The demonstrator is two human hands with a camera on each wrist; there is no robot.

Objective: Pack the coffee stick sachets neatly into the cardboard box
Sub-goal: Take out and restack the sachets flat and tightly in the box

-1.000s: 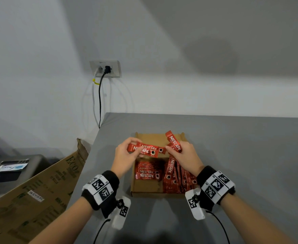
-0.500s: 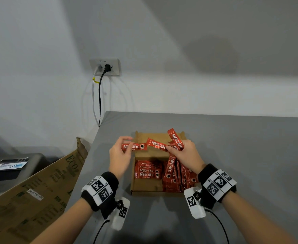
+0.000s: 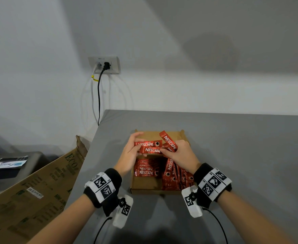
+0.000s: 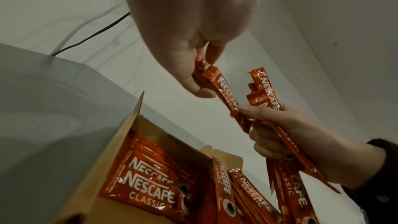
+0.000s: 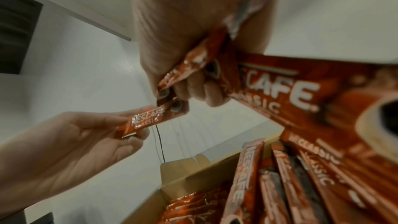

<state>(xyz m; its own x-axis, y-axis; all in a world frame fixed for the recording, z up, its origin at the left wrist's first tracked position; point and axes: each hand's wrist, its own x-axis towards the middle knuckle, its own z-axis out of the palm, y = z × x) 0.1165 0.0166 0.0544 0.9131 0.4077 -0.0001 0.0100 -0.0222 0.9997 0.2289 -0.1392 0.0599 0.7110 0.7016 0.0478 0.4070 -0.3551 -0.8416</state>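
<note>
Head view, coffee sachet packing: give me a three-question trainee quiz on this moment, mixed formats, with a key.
1. True or false: the cardboard box already contains sachets.
2. The left hand holds: A) sachets B) a black cable C) nothing.
3. Fill in: the flat stack lies in the box's ____ part, by the person's sides.

Key: 1 true. 2 A; the right hand pinches their other end and holds more. 3 left.

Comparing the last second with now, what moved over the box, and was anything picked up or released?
The left hand swung out left with a sachet, then came back; it now holds two sachets side by side against the right hand. The right hand kept its bunch of sachets and released none. The cardboard box and the sachets packed in it stayed put.
</note>
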